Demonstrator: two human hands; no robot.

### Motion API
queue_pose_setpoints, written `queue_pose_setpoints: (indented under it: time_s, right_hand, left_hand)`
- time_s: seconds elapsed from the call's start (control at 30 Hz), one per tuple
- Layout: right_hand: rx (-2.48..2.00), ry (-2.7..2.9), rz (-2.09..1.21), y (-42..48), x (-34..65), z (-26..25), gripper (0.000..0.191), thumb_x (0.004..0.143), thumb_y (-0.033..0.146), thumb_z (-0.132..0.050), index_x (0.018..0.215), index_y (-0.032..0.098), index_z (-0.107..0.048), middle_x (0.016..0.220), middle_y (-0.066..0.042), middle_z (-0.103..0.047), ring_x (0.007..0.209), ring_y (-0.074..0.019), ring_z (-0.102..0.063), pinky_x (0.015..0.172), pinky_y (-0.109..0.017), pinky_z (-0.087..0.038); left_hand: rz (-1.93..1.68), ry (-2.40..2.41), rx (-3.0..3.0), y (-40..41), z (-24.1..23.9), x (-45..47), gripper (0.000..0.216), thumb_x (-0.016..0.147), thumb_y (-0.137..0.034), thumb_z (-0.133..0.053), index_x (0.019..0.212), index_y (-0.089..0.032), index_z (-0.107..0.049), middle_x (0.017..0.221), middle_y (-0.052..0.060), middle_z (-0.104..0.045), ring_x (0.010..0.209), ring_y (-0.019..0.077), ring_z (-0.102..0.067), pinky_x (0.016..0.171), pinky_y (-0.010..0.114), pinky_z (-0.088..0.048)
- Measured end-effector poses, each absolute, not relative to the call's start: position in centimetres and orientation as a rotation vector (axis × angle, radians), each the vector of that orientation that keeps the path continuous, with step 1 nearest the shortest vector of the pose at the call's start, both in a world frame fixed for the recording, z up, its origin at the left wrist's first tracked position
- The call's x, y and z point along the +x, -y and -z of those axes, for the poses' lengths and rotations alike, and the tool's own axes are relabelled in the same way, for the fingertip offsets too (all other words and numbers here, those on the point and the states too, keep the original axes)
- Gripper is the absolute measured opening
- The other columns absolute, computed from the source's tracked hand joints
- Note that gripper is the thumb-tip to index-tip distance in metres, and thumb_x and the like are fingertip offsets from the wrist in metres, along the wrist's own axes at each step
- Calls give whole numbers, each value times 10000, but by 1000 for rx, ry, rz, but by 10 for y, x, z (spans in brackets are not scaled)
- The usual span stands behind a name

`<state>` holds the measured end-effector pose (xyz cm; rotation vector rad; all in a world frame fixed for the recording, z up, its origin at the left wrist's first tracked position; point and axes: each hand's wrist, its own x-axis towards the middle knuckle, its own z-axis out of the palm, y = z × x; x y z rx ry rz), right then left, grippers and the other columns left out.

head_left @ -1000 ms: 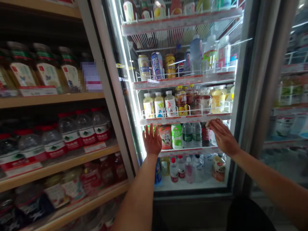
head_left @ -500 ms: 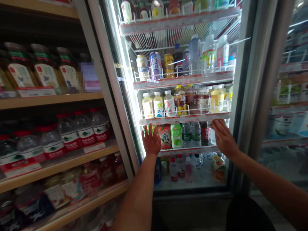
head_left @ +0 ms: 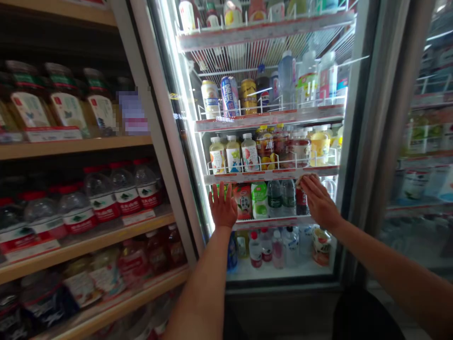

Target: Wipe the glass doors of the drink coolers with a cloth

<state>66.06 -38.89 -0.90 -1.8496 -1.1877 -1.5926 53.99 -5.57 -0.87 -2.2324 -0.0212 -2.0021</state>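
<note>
My left hand (head_left: 223, 208) lies with its fingers spread against the glass door (head_left: 283, 283) of a lit drinks cooler, in front of the red drink packet (head_left: 243, 200). On the right, my right hand (head_left: 320, 200) presses flat to the same glass with a cloth (head_left: 301, 180) under its fingers. Only a small pale edge of that cloth shows past the fingertips; my palm and fingers hide the rest. Behind the glass near this hand are a dark red-labelled bottle (head_left: 300, 200) and a shelf edge (head_left: 271, 175).
Inside the cooler stand rows of bottles and cans, among them a blue can (head_left: 230, 97). To the left, wooden shelves (head_left: 88, 147) carry red-capped water bottles (head_left: 120, 189). A metal door frame (head_left: 380, 141) and another cooler border the right side.
My right hand has slid left across the glass with the cloth, from the cooler door's right side towards the dark red-labelled bottle. My left hand stays in place.
</note>
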Motion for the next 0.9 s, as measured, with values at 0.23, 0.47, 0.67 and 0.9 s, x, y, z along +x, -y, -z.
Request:
queue_pose_setpoints:
  time_s: [0.23,0.47,0.67,0.9]
  right_hand:
    - [-1897,1232,1610,385,655,8,717,959,75,-427,1589,305,-176,1576,-58,-406,1465,-279,-357,1193,-520,-393]
    - [-1963,1380,1561,372,646,5,736,943,33,-398,1593,291,-167,1556,-44,-438,1462,-248,-366,1205,-479,-377]
    - [-2012,1459,1559,357,639,2,758,928,5,-377,1598,265,-135,1564,-52,-425,1474,-241,-343,1205,-475,-364]
    - [-1990,1442,1555,340,630,-6,775,919,1,-388,1602,234,-104,1572,-66,-411,1491,-242,-307,1214,-472,-344]
  left_hand:
    - [1973,44,-2270,54,10,540,534,955,-232,-450,1488,-219,-422,1597,100,-333,1534,256,-99,1243,542,-181]
    - [1979,26,-2209,56,8,538,564,945,-210,-465,1505,-208,-394,1586,112,-352,1534,254,-106,1239,522,-201]
    - [1998,25,-2123,57,7,538,585,932,-196,-484,1508,-193,-386,1584,114,-360,1532,265,-135,1235,507,-213]
    - [1994,48,-2132,56,9,539,563,941,-207,-469,1500,-202,-402,1582,96,-367,1533,250,-131,1241,486,-202]
